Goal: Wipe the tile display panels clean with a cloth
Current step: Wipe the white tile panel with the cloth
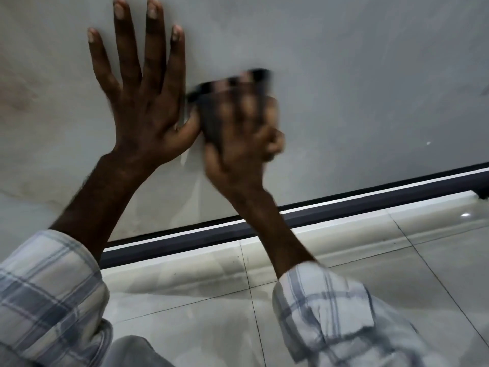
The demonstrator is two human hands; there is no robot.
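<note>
Head view: glossy pale floor tiles [330, 287] with thin dark grout lines fill the lower frame; a dark metal base rail [344, 207] runs diagonally beneath the large grey matt tile display panel [357, 75] occupying the upper frame. Left hand [137, 102], upper left of centre, lies flat on the panel, fingers straight and spread. Right hand [243, 128], motion-blurred at centre, presses a dark crumpled cloth [254, 75] to the panel; fingers appear curled over it. Cloth sits beneath and just above those fingers, its long axis apparently left to right. Unwiped panel lies mainly rightward, nearer the right hand
</note>
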